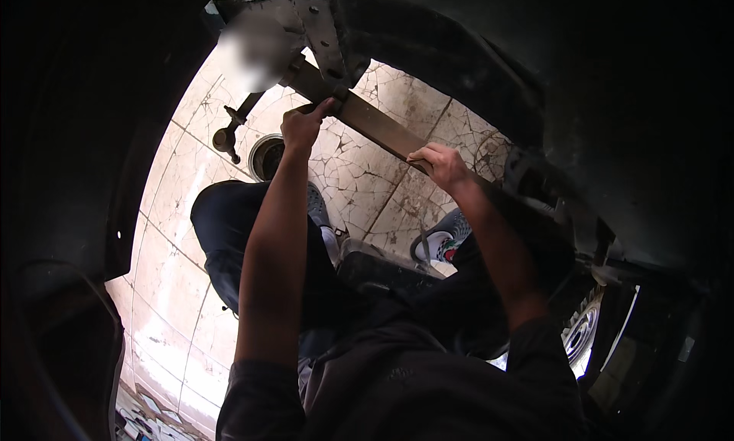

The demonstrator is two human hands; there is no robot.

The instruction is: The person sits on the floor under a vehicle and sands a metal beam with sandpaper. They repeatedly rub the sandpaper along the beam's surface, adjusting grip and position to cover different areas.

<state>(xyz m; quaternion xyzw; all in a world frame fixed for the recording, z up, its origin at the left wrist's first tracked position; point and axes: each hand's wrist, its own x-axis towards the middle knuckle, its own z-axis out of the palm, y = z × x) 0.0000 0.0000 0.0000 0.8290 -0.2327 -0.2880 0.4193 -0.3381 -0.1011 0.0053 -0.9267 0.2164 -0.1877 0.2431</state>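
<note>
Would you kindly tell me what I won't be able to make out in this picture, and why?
All in the head view:
Left hand: most fingertips hidden by the hand itself.
Bar: its lower end covered by the right hand.
Round container: its inside too dark to read.
Upper left: detail lost under a blurred patch.
Wheel: only a slice shows beside the right sleeve.

No legible text; faint mark (402, 374) on dark shirt (436, 403) unreadable
</note>
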